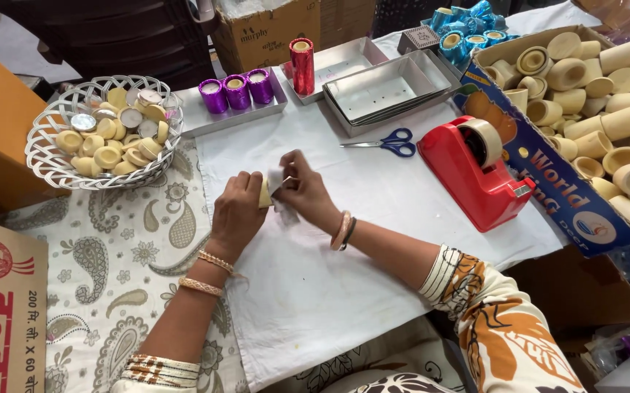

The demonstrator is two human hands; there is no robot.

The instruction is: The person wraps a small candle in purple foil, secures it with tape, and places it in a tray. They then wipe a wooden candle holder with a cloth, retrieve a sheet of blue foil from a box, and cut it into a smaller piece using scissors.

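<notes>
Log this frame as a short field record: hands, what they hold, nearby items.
left hand: grips a small cream plastic cup
right hand: holds a clear wrapper piece against the cup
surface: white cloth
left side: white basket of cream caps
ahead: blue scissors, red tape dispenser, three purple wrapped cups on a tray
right: cardboard box of bare cups

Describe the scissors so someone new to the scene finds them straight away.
Start at the red tape dispenser on the white cloth. Just to its left, below the stacked silver trays, lie the scissors, flat, blades pointing left. Their blue handles set them apart: nothing else on the bare cloth is blue, and both hands are clear of them.
</notes>
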